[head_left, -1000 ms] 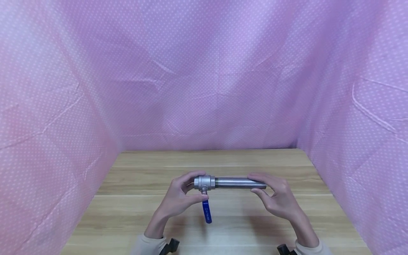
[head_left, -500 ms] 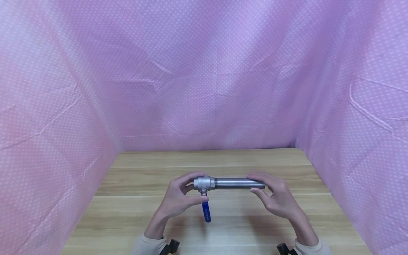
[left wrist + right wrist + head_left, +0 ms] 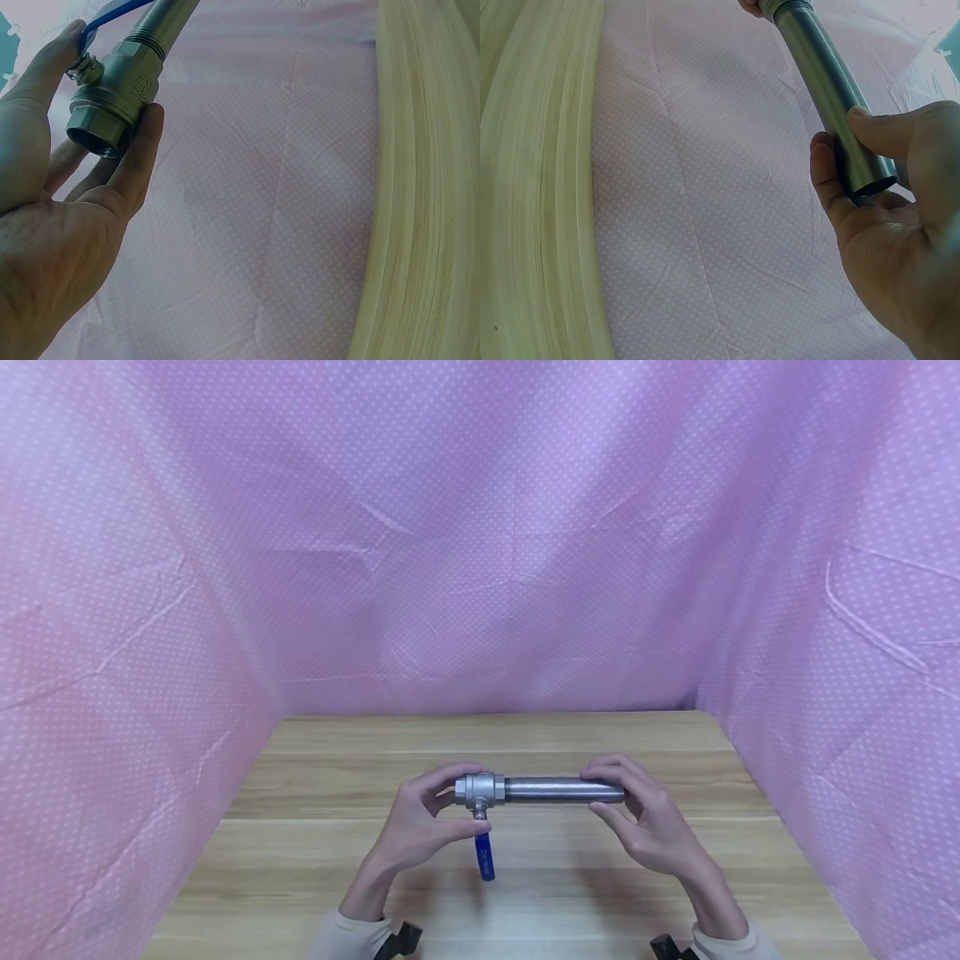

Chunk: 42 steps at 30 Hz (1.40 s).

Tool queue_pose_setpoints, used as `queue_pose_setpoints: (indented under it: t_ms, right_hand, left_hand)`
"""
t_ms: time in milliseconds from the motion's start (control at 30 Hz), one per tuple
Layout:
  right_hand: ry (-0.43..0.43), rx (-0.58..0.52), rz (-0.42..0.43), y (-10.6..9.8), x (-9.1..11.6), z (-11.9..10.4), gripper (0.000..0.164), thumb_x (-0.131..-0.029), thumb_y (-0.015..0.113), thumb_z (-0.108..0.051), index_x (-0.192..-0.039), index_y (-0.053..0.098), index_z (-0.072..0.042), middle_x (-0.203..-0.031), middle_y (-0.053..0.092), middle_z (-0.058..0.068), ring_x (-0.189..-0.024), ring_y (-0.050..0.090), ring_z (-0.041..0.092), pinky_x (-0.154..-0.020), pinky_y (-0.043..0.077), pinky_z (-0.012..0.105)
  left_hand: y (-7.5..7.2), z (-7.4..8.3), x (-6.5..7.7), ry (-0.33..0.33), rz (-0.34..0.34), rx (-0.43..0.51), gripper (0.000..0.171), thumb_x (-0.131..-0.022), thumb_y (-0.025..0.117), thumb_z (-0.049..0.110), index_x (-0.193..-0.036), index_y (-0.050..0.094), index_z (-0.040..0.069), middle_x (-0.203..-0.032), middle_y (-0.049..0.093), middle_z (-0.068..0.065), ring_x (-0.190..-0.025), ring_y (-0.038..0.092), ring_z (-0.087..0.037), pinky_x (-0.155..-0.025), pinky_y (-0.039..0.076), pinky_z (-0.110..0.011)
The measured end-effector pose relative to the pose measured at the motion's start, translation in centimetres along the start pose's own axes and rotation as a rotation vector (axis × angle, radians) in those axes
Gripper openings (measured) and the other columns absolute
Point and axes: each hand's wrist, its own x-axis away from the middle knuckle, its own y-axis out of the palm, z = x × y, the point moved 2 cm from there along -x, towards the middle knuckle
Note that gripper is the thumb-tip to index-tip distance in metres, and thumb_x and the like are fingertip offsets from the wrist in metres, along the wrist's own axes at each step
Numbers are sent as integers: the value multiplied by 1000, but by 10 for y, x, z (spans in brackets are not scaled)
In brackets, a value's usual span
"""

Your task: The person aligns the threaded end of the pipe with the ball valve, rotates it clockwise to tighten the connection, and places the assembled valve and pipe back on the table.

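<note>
A steel ball valve (image 3: 480,788) with a blue lever handle (image 3: 486,857) is joined to a steel pipe (image 3: 562,790), and the two lie in one level line above the table. My left hand (image 3: 420,827) holds the valve body, fingers behind it and thumb on the lever near the stem. Screw threads show where the pipe meets the valve (image 3: 112,97) in the left wrist view. At the pipe's free end, my right hand (image 3: 648,827) pinches it between thumb and fingers. The open mouth of the pipe (image 3: 840,120) faces the right palm in the right wrist view.
The wooden table (image 3: 337,860) spreads beneath both hands. Pink dotted cloth (image 3: 480,568) hangs at the back and along both sides. Black wrist mounts (image 3: 401,939) sit by the sleeves.
My right hand's fingers have shifted on the pipe and spread apart a little. The blue lever's tip has tilted slightly up. The left hand has hardly moved.
</note>
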Motion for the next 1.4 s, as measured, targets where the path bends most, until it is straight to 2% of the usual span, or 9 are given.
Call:
queue_pose_setpoints:
  t_ms: [300, 433, 533, 633, 700, 800, 933, 1267, 1400]
  right_hand:
    - [-40, 104, 33, -3, 0, 0, 46, -89, 76, 24, -129, 75, 3, -122, 77, 10, -107, 71, 1, -86, 65, 11]
    - [-26, 157, 51, -4, 0, 0, 44, -91, 76, 21, -128, 77, -2, -115, 80, 6, -92, 69, -1, -69, 59, 11]
    - [2, 139, 53, -5, 0, 0, 46, -92, 76, 21, -131, 77, -4, -118, 79, 6, -88, 66, -2, -59, 56, 14]
    - [20, 57, 31, -5, 0, 0, 50, -92, 74, 23, -136, 73, -1, -129, 75, 8, -100, 69, 0, -64, 60, 15]
    - [26, -7, 16, -4, -1, 0, 52, -92, 73, 26, -138, 70, 2, -135, 70, 10, -112, 70, 3, -74, 64, 15]
    - [24, -70, 5, -4, -1, 0, 54, -90, 71, 30, -139, 67, 6, -136, 67, 14, -121, 70, 6, -88, 67, 15]
    - [28, -65, 13, -3, 0, -1, 53, -88, 73, 30, -136, 67, 8, -133, 67, 17, -122, 70, 4, -94, 68, 14]
    - [14, -42, 9, -3, 1, -2, 53, -87, 74, 29, -135, 68, 7, -129, 66, 28, -124, 68, 3, -102, 65, 12]
    - [32, -18, 8, -5, 1, -4, 50, -89, 74, 27, -135, 68, 8, -129, 69, 23, -123, 69, 2, -104, 64, 12]
  left_hand:
    - [0, 2, -1, 4, -9, 7, 69, -81, 97, -6, -145, 71, 3, -141, 76, -22, -125, 74, -10, -119, 65, -34]
    - [0, 3, -1, 0, -7, 5, 69, -82, 96, -6, -145, 70, 1, -141, 75, -23, -125, 73, -11, -119, 65, -34]
    - [0, 2, -1, -8, 3, 3, 69, -82, 96, -7, -145, 70, -1, -141, 75, -24, -125, 74, -11, -119, 65, -33]
    - [-1, 1, -1, -4, 11, -4, 68, -83, 95, -6, -146, 69, -3, -142, 73, -25, -125, 74, -11, -119, 65, -32]
    - [-1, 1, -1, 2, 14, -7, 68, -83, 95, -6, -146, 68, -5, -143, 73, -26, -124, 74, -11, -119, 65, -32]
    - [-1, 1, 0, -3, 19, -11, 68, -83, 95, -6, -146, 69, -1, -144, 72, -25, -124, 74, -11, -119, 64, -31]
    - [-1, 1, 1, -3, 21, -11, 68, -83, 95, -5, -146, 71, 4, -144, 73, -25, -125, 74, -11, -119, 64, -32]
    - [-2, -1, 1, 18, 13, -5, 69, -83, 96, -6, -146, 71, 5, -144, 74, -25, -124, 74, -12, -118, 65, -33]
    - [-2, 0, 1, 15, 13, -5, 71, -82, 97, -5, -147, 72, 7, -144, 74, -22, -124, 74, -12, -118, 65, -34]
